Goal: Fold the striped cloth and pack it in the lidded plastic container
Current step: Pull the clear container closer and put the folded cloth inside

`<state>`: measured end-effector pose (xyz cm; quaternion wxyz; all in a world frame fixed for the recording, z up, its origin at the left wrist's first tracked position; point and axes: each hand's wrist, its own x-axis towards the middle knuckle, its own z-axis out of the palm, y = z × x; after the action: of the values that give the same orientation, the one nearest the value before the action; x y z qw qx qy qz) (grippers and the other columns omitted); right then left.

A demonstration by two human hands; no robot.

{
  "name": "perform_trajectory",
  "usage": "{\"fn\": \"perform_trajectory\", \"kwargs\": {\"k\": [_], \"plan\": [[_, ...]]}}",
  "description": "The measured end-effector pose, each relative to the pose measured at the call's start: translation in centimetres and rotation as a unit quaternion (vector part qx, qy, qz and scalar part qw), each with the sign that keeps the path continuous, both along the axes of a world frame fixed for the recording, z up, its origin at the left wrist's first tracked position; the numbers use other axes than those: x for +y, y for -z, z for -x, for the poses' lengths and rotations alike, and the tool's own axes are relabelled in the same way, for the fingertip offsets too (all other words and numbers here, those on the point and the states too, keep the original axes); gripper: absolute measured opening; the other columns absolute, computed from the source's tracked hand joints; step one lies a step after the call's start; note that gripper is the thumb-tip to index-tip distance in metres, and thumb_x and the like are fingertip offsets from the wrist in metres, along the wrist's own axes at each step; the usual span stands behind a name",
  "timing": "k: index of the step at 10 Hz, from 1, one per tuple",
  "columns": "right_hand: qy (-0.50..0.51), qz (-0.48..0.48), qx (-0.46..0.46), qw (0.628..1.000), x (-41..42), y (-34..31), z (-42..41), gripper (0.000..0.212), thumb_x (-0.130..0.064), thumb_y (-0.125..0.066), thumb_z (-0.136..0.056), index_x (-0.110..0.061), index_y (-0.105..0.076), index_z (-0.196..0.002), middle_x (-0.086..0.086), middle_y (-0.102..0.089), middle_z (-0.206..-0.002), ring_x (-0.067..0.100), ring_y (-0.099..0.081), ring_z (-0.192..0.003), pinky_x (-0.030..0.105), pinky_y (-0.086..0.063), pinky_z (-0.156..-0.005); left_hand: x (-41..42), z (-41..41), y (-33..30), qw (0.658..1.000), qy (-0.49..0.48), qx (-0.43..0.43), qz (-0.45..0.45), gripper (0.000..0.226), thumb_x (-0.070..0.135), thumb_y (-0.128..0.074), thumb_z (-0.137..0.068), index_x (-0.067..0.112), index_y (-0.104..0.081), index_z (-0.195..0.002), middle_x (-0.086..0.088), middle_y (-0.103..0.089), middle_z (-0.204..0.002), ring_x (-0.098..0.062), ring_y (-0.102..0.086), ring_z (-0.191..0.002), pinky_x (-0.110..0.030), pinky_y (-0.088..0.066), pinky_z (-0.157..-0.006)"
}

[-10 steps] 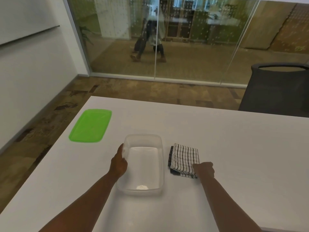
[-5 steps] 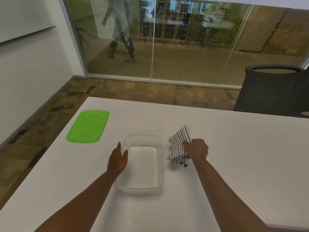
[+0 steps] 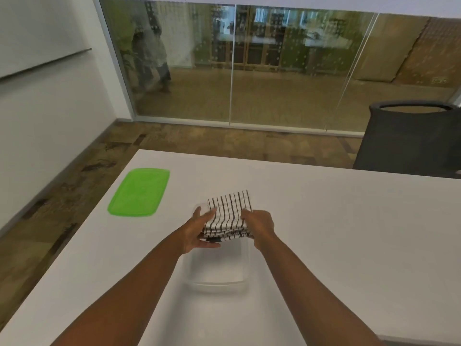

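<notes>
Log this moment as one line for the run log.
stage: packing | folded striped cloth: held by left hand and right hand over clear container | green lid: off, on table

left hand cupped, right hand clenched

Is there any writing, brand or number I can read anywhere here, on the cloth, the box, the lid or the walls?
None can be read.
Cloth: only dark stripes on white, no label in view.
Container: clear plastic, no marking visible.
Lid: faint embossed shapes, too blurred to read.
Small plate on the far wall: too small and blurred to read.
</notes>
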<state>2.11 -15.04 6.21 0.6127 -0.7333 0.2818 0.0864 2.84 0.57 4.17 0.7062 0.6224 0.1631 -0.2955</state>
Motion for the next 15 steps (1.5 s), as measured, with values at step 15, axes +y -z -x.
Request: {"fn": "perform_trajectory", "kwargs": {"k": [15], "plan": [[-0.434, 0.517, -0.036, 0.737, 3.1, 6.7, 1.6, 0.028, 0.004, -0.050, -0.087, -0.001, -0.057, -0.114, 0.015, -0.058, -0.120, 0.028, -0.057, -0.110, 0.037, -0.050, -0.089, 0.7, -1.0, 2.0, 0.655, 0.159, -0.339, -0.656, 0.030, 0.016, -0.038, -0.093, 0.017, -0.066, -0.106, -0.008, -0.073, -0.103, -0.029, -0.068, -0.095, -0.036, -0.053, -0.079]]}}
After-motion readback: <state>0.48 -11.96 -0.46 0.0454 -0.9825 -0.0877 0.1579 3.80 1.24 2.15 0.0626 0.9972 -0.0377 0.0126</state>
